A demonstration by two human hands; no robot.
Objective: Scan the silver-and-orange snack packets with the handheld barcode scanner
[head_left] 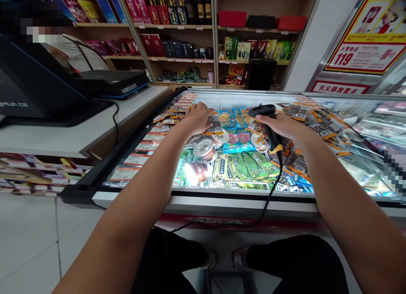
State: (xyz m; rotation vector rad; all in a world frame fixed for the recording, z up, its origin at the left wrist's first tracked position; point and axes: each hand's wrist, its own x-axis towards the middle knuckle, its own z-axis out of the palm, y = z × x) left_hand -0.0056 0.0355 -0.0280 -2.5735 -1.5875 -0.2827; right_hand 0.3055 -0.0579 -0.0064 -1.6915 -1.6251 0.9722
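Observation:
My right hand (282, 125) is wrapped round the handle of a black and yellow barcode scanner (274, 137). The scanner's head points left over a chest freezer's glass top (218, 100), and its black cable hangs down past the front edge. My left hand (199, 118) is over the left part of the glass, its fingers bent round the edge of a small snack packet (217, 124) with a barcode and orange border. More packets (168, 120) lie beside that hand. A large spread of similar packets (320, 118) lies right of the scanner.
Under the glass are ice cream tubs (204, 149) and green popsicle bags (253, 164). Paper price labels (133, 159) line the freezer's left side. A counter (95, 135) at left bears a dark screen and a scale (116, 82). Shelves (177, 28) of boxes stand behind; a person (74, 53) is at far left.

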